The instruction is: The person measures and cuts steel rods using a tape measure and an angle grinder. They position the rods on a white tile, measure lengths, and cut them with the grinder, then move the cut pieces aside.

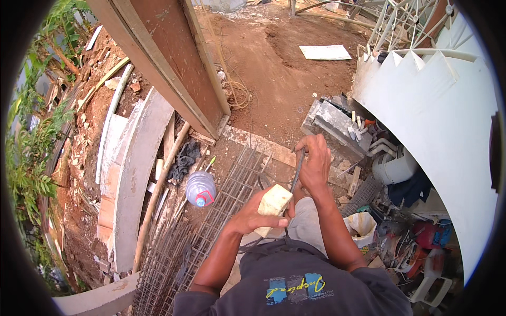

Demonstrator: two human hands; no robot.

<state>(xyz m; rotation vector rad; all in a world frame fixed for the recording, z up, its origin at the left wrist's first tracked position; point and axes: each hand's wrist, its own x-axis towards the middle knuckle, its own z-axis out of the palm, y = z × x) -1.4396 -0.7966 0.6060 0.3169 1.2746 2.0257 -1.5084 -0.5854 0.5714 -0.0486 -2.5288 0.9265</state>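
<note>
1. Head view, shirt – dark grey T-shirt point(245, 287), chest print point(295, 288) in yellow script over blue and grey patches, with smaller pale lettering beside it, upside down to the camera
2. Left hand point(246, 215): fingers and thumb wrapped firmly round a cream block point(275, 203), held in front of the waist, its upper end tilted to the right
3. Right hand point(314, 160): raised just beyond the block, thumb and fingers pinched together on a dark cord point(298, 171), which hangs down toward the block; whether it touches the block cannot be told
4. Bottle point(199, 183): clear bluish plastic, blue cap, red handle, left of the hands; contents cannot be told
5. Sack point(363, 224): white, mouth agape, near the right forearm; pale matter inside, kind unclear
6. Trough-like grey box point(340, 126): beyond the right hand, pale-handled tools point(358, 126) at its right end
7. White container point(395, 167): round, lying among clutter beneath the curved white panel point(437, 95) with its zigzag edge
8. Steel bar cage point(226, 192): lying along the person's left side, close to the legs
9. Timber post point(174, 58): large, brown, blocking part of the view at upper left; coiled line point(240, 96) on the soil beside its foot
10. Dark cloth point(184, 160): crumpled, near the bottle – a wooden pole point(159, 195) just left of it
11. White sheet point(325, 52): flat on reddish soil, well apart from the hands
</note>
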